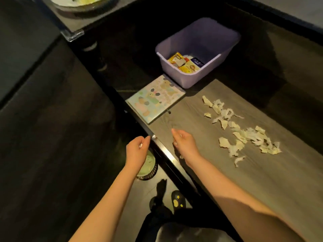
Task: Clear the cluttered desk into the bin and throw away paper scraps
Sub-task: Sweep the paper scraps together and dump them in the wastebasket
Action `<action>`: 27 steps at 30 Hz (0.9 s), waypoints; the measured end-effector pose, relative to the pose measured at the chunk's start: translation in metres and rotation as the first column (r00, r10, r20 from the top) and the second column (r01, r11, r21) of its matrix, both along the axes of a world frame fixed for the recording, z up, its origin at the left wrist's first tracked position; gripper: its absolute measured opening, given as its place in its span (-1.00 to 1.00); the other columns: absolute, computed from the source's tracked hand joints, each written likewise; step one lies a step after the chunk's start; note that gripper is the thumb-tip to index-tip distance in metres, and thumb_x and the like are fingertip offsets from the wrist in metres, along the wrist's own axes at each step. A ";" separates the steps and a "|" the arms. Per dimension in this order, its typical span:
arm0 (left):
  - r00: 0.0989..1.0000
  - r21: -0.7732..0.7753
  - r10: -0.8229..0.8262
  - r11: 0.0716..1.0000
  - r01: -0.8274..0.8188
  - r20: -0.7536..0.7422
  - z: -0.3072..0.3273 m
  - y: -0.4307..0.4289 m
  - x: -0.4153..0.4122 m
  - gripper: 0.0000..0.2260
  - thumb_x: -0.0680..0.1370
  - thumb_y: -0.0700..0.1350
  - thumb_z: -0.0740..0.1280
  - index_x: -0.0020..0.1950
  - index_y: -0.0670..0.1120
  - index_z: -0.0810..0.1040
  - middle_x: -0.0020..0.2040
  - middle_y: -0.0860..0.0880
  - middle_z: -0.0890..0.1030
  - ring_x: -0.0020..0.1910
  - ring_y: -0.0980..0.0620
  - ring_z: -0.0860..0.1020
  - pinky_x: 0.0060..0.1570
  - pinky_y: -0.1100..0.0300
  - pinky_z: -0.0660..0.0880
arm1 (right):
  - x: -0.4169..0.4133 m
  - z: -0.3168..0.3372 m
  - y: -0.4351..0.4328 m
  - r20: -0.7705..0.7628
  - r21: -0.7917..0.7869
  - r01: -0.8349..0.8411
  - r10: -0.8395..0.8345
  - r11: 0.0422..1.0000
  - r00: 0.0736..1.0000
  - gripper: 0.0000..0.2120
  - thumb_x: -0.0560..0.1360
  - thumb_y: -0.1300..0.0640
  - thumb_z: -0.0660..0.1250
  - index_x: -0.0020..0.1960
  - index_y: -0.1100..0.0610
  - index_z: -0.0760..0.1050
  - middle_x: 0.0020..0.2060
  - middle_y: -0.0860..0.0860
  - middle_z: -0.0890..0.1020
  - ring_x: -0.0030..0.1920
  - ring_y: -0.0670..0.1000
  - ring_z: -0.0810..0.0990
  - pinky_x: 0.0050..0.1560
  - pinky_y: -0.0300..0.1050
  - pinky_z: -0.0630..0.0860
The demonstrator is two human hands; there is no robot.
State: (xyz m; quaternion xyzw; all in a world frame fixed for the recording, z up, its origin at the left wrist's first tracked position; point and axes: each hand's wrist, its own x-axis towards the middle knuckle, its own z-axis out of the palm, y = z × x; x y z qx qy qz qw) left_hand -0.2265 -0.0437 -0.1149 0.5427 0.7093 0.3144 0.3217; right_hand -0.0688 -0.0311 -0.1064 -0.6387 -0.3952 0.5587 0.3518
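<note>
1. Where the grey wood-grain desk [201, 119] caught the light, the paper scraps [244, 133] lay in a loose, ragged trail along its right part, well apart from both hands. They were pale cream-white, torn, curled and creased.
2. A lavender plastic bin [176, 74], rectangular with rounded corners, stood at the desk's far end and held yellow printed packets and a dark blue card.
3. A flat pastel booklet [155, 100] with cartoon figures lay just beside the bin, at the desk's left edge.
4. The left hand [137, 149] hovered off the desk edge above a dark round wastebasket [148, 169] on the floor, fingers curled loosely around a small white fragment.
5. The right hand [183, 144] hovered over the desk's near edge, fingers partly curled; whether it gripped anything could not be determined.
</note>
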 end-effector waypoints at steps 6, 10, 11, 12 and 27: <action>0.980 -0.056 0.194 0.979 -0.197 -0.050 -0.031 -0.023 -0.079 -0.58 0.56 -0.15 0.27 -0.48 -0.06 0.23 -0.49 0.02 0.28 -0.46 0.13 0.25 -0.41 0.38 0.28 | -0.089 -0.034 0.005 0.027 -0.054 -0.274 0.275 0.960 0.961 -0.60 0.56 0.01 0.23 -0.41 0.08 0.25 -0.47 -0.01 0.34 -0.41 -0.06 0.32 -0.29 -0.12 0.26; 0.965 -0.156 0.264 0.953 -0.261 -0.002 -0.075 -0.035 -0.118 -0.63 0.56 -0.13 0.27 -0.43 -0.14 0.29 -0.48 -0.01 0.30 -0.45 0.09 0.26 -0.44 0.34 0.26 | -0.130 -0.076 0.009 0.058 -0.131 -0.369 0.378 0.920 0.924 -0.63 0.55 -0.01 0.24 -0.41 0.03 0.31 -0.43 -0.06 0.41 -0.37 -0.09 0.39 -0.37 -0.20 0.26; 0.960 -0.179 0.279 0.945 -0.275 -0.007 -0.088 -0.037 -0.126 -0.64 0.56 -0.13 0.27 -0.42 -0.15 0.30 -0.48 -0.02 0.30 -0.45 0.09 0.26 -0.45 0.31 0.23 | -0.138 -0.090 0.010 0.073 -0.147 -0.381 0.394 0.913 0.916 -0.65 0.55 0.00 0.24 -0.39 0.02 0.33 -0.41 -0.07 0.42 -0.36 -0.09 0.40 -0.38 -0.22 0.26; 0.958 -0.195 0.287 0.938 -0.285 -0.019 -0.102 -0.038 -0.132 -0.63 0.56 -0.12 0.27 -0.42 -0.15 0.29 -0.48 -0.02 0.29 -0.45 0.09 0.25 -0.45 0.31 0.21 | -0.143 -0.105 0.011 0.084 -0.166 -0.387 0.404 0.907 0.911 -0.66 0.55 0.01 0.24 -0.38 0.02 0.34 -0.41 -0.07 0.43 -0.34 -0.07 0.41 -0.38 -0.21 0.27; 0.983 -0.438 0.074 0.888 -0.143 -0.171 -0.336 -0.019 -0.171 -0.63 0.55 0.06 0.22 -0.40 -0.07 0.32 -0.44 0.06 0.41 -0.34 0.02 0.41 -0.37 0.18 0.24 | -0.158 -0.371 0.035 0.447 -0.399 -0.420 0.573 0.815 0.687 -0.74 0.52 0.06 0.27 0.06 0.23 0.54 0.06 0.23 0.61 0.12 0.23 0.55 0.07 -0.05 0.46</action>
